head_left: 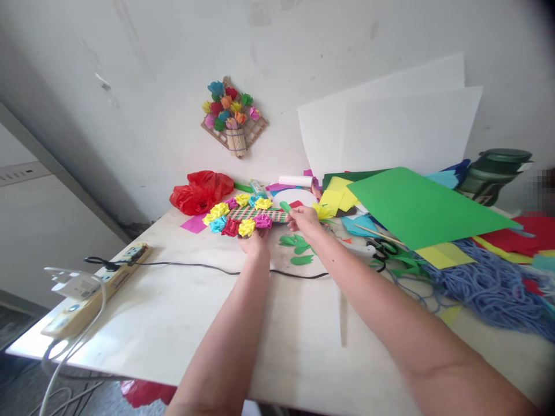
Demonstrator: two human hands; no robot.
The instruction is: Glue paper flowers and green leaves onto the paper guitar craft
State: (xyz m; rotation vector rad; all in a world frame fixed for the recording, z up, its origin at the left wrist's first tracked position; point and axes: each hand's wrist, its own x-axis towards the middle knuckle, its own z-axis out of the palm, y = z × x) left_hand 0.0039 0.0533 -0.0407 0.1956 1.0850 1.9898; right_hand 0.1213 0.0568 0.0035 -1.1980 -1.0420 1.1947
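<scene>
My left hand (255,241) grips from below a craft piece (243,215): a striped stick panel covered with several crumpled paper flowers in yellow, blue, red and pink. It is held just above the white table (182,312). My right hand (303,221) pinches a small green paper leaf (285,206) against the right end of the panel. More green paper leaves (297,247) lie on the table just under my right wrist.
A similar flower craft (232,115) hangs on the wall. A power strip (93,289) with a black cable lies at left. A red plastic bag (200,190), green paper sheet (416,205), scissors (381,249), blue yarn (489,283) and white sheets (390,124) crowd the back and right.
</scene>
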